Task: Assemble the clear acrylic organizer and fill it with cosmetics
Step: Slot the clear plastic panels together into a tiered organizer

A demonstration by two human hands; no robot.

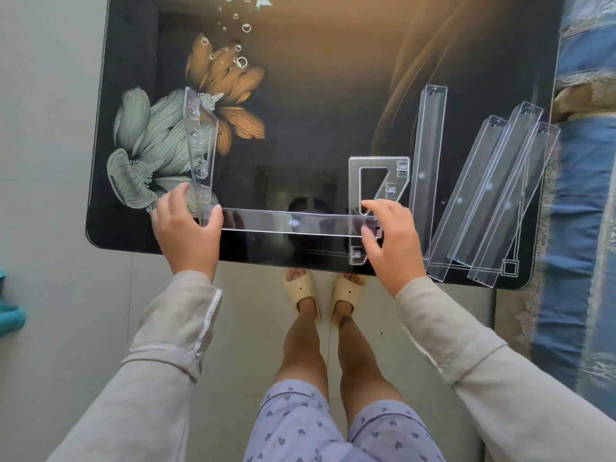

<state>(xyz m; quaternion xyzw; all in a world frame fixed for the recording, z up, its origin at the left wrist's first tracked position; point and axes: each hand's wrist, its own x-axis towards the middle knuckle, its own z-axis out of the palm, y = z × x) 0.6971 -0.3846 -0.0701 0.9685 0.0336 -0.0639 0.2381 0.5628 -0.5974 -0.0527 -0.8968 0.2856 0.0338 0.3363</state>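
Item one, far left: we list a clear acrylic side panel (pixel 200 141), standing on edge on the glossy flower-printed table (pixel 300 95), with a row of small lugs down its face. Item two: the left hand (pixel 186 225), fingers curled round the spot where that panel's near end meets the shelf tray (pixel 293 223), holding the two together. The tray is one long clear trough that runs crosswise near the table's front edge. Item three: a second side panel (pixel 376 181), lying flat under the tray's right end. Item four: the right hand (pixel 388 241), thumb and fingers spread a little and pinching the tray's right end. Item five, far right: four spare trays (pixel 428 155), one lying apart and three bunched and overlapping. We see no cosmetics. We judge the step to be seating the first tray into the left panel, so assembly is barely begun. The next move seems to call for pressing that joint home, then standing the flat panel up and aligning its lugs with the tray's free end.
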